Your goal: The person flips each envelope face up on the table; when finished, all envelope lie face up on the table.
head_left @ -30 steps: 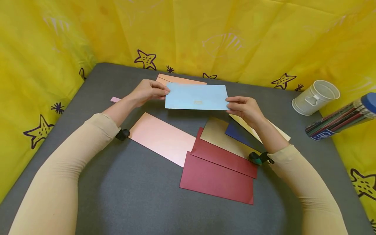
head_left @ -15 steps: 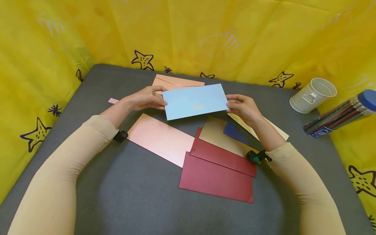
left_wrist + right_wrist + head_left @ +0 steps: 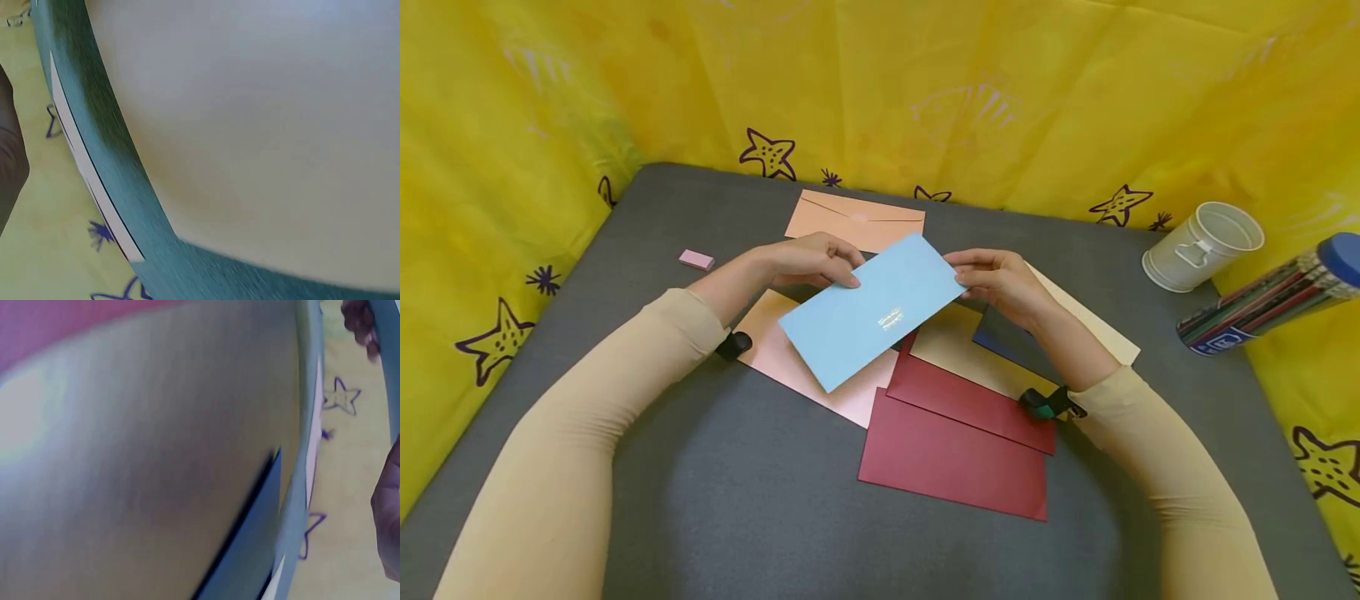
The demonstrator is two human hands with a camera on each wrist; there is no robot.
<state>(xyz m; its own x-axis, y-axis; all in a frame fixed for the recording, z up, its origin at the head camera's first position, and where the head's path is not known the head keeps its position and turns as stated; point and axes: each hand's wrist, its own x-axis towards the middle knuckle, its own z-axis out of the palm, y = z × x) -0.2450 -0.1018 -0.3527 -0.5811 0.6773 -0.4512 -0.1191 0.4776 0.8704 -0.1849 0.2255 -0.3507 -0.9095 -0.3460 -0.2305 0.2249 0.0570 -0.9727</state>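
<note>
A light blue envelope [image 3: 880, 312] with a small gold print is held tilted above the table, its lower left corner toward me. My left hand [image 3: 816, 260] pinches its upper left edge, thumb on top. At the upper right end, my right hand [image 3: 1003, 287] pinches it between thumb and fingers. Beneath it lies a pink envelope [image 3: 760, 325], partly covered, which fills much of the left wrist view. In the right wrist view, a gold envelope [image 3: 156, 437] lies below the right hand [image 3: 389, 519], and the blue envelope [image 3: 386, 356] shows only as a strip.
A peach envelope [image 3: 850, 218] lies at the back, a pink eraser [image 3: 697, 259] to its left. Dark red envelopes [image 3: 955, 454], a navy envelope [image 3: 1007, 342] and a cream envelope [image 3: 1090, 321] overlap or lie near. A white metal cup [image 3: 1202, 246] and a pencil tub [image 3: 1262, 300] stand right.
The blue envelope has come down toward me and turned, its left end now lower and nearer. My left hand has shifted from its left end onto its upper edge.
</note>
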